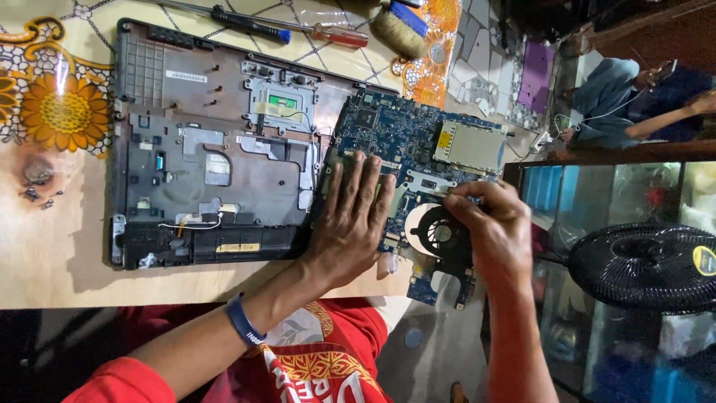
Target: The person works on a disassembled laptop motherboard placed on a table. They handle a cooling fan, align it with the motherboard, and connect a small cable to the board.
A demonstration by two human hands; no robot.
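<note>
left hand [350, 216]: bare, dark blue wristband [243, 319] | right hand [492, 224]: bare, no band | clothing: red short-sleeved shirt [313, 366], gold-and-white print on front

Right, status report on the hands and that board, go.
Left hand flat on blue motherboard, pressing it down. Right hand pinching at black cooling fan on the board. Board overhangs table edge; open laptop base alongside.
</note>
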